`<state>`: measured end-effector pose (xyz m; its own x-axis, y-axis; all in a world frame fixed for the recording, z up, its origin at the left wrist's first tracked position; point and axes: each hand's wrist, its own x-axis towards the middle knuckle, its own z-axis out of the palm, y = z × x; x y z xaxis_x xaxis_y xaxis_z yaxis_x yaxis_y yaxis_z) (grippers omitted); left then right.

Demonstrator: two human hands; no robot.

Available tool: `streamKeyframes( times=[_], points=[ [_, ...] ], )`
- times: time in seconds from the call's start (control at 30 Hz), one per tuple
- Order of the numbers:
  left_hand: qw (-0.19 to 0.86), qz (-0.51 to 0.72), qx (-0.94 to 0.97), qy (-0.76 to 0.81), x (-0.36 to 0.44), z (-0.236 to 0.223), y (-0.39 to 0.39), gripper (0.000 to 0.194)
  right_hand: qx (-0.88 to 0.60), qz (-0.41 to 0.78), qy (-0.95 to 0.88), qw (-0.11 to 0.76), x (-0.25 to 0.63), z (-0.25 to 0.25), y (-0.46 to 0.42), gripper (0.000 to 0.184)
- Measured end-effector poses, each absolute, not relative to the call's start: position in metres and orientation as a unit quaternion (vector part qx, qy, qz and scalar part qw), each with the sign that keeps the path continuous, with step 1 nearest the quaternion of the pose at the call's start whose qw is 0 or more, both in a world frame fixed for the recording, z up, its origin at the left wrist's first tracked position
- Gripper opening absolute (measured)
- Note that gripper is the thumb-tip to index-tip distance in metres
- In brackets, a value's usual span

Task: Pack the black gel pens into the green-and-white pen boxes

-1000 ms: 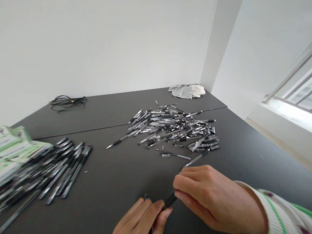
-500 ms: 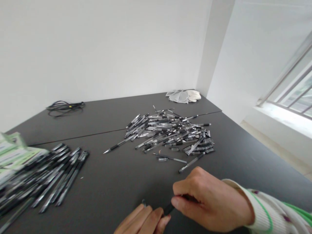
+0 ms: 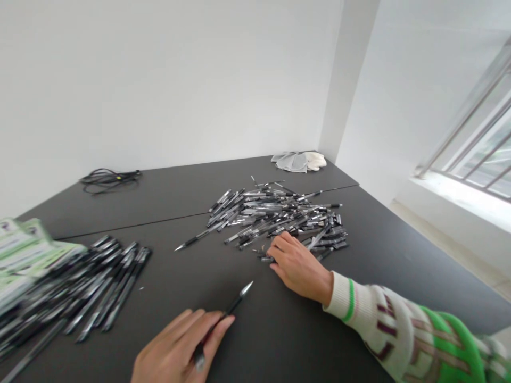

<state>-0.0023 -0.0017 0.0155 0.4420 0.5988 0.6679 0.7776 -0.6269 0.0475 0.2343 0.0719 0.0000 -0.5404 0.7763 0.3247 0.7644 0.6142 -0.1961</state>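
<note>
My left hand [image 3: 179, 346] is closed around a black gel pen [image 3: 235, 303], uncapped, its silver tip pointing up and to the right. Farther forward, my right hand [image 3: 295, 263] rests at the near edge of a loose heap of pen parts [image 3: 263, 210]. Its fingers are bent down and pinched at a small clear pen cap [image 3: 265, 259], which my fingertips partly hide. A pen with a silver tip [image 3: 191, 240] sticks out from the heap's left side.
Many capped pens [image 3: 115, 287] lie in a row at the left, beside green and white packets [image 3: 24, 250]. A coiled black cable [image 3: 109, 180] and white gloves [image 3: 299, 161] lie near the wall on the dark table [image 3: 179, 186]. A window [image 3: 487, 143] is at the right.
My right hand has left the left hand and moved forward to the heap's near edge. My left hand has shifted left, keeping the pen, whose silver tip now shows.
</note>
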Motion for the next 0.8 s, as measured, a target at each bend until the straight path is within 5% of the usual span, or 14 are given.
streamKeyframes(
  times=[0.27, 0.5, 0.8],
  points=[
    [0.168, -0.306, -0.845, -0.405, -0.023, 0.020, 0.008, 0.042, -0.435, 0.062, -0.869, 0.226, 0.231, -0.005, 0.066, 0.007],
    [0.127, -0.309, -0.869, -0.365, -0.024, 0.017, 0.009, 0.026, -0.361, 0.347, -0.813, 0.297, 0.237, 0.034, 0.030, 0.008],
    [0.092, -0.284, -0.888, -0.349, -0.024, 0.005, 0.004, 0.013, -0.369, 0.394, -0.787, 0.300, 0.238, 0.031, 0.028, 0.009]
  ],
)
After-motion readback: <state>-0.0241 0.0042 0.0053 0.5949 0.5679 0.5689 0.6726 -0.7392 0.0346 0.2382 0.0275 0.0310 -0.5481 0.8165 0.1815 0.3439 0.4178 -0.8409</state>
